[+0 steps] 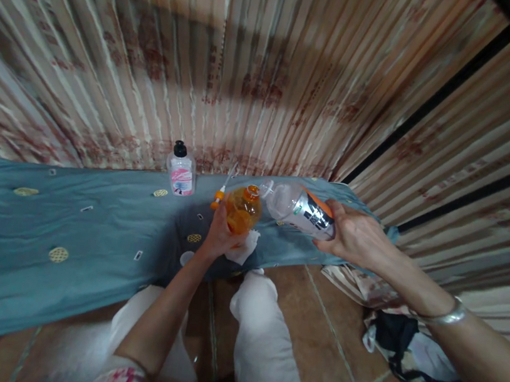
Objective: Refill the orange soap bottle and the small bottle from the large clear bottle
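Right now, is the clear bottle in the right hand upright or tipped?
Tipped. The clear bottle lies nearly sideways in the right hand, its neck pointing at the mouth of the orange bottle held by the left hand.

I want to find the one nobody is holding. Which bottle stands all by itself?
The small clear bottle with the black cap and pink label, upright on the blue cloth. The left hand holds the orange bottle; the right hand tilts the silver-labelled bottle.

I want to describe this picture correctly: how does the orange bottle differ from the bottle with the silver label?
The orange bottle stands upright in the left hand; the silver-label bottle lies tilted in the right hand, mouth toward it. The orange bottle looks tinted orange; the silver-label bottle is clear. Both are open plastic bottles.
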Demonstrator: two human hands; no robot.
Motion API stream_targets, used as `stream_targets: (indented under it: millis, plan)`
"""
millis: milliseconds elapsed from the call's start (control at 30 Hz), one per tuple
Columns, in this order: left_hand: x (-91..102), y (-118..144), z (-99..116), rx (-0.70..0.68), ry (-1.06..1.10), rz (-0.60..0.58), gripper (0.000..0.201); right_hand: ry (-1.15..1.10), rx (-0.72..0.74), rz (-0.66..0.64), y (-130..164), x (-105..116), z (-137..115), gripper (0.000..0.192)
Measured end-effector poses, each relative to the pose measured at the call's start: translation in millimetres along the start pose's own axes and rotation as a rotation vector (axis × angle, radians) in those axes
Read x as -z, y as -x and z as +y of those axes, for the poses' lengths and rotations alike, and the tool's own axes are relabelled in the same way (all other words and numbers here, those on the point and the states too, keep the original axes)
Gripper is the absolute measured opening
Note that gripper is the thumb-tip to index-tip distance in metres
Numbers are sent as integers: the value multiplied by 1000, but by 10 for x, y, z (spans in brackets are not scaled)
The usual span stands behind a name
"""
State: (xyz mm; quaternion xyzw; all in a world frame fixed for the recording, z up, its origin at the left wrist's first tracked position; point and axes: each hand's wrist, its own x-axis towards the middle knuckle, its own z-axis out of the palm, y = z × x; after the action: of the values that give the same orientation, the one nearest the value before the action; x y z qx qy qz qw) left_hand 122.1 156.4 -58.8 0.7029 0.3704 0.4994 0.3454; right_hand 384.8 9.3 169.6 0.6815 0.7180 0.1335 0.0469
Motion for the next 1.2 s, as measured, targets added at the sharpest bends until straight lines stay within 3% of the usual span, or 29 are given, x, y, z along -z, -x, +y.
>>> stream_targets:
  millis: [533, 1200]
  plan:
    - [24, 7, 8, 25, 47, 10, 131, 1, -1, -12, -20, 44, -35, 47]
    - [22, -4, 47, 37, 36, -9, 133, 19, 15, 22, 9, 12, 13, 59]
